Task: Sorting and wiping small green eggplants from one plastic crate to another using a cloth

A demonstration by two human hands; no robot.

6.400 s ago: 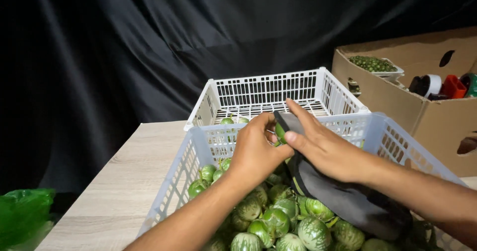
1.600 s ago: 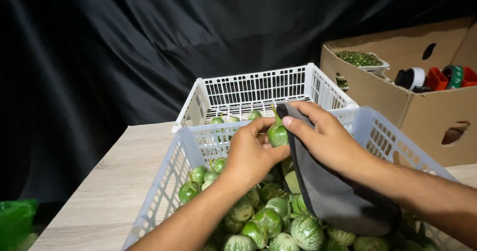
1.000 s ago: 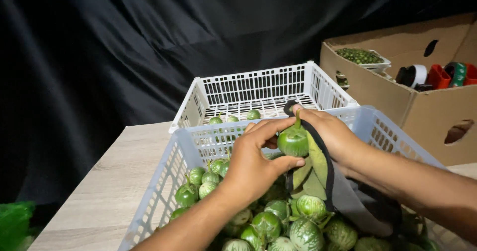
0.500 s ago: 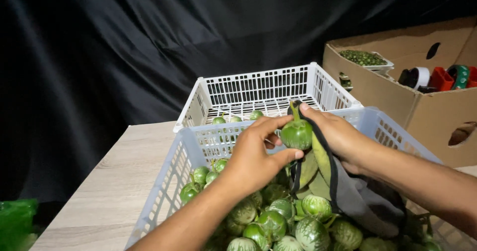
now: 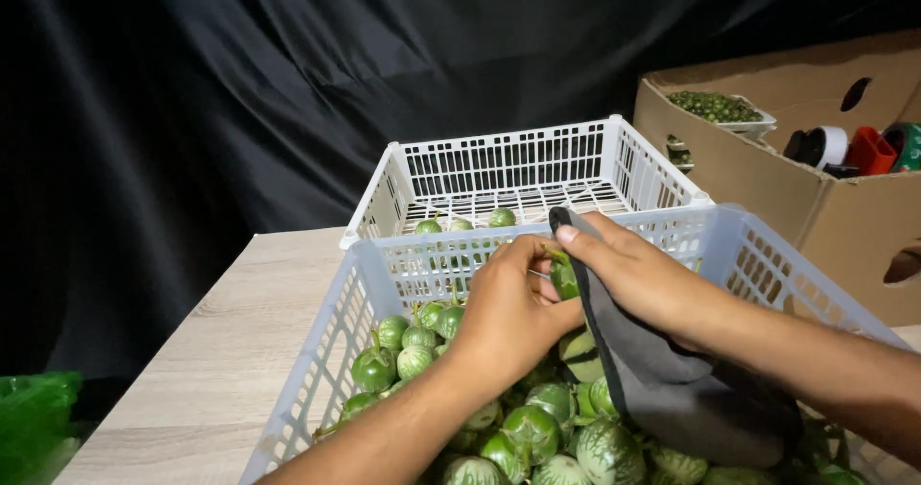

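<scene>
Head view: small green eggplant (image 5: 564,276) pinched between both hands, above the near white basket (image 5: 317,389), close to its far wall. Left hand (image 5: 513,312) comes up from bottom-left, forearm angled, fingers curled round the fruit from the left. Right hand (image 5: 638,274) reaches in from the right, palm down, fingers closed on the fruit through a grey cloth (image 5: 662,379) draped under it and trailing into the basket. Basket is full of round green striped eggplants (image 5: 403,360). Second white basket (image 5: 523,173) sits just behind, a few eggplants inside. Cardboard box (image 5: 767,173) to the right, wooden table (image 5: 221,351) underneath.
</scene>
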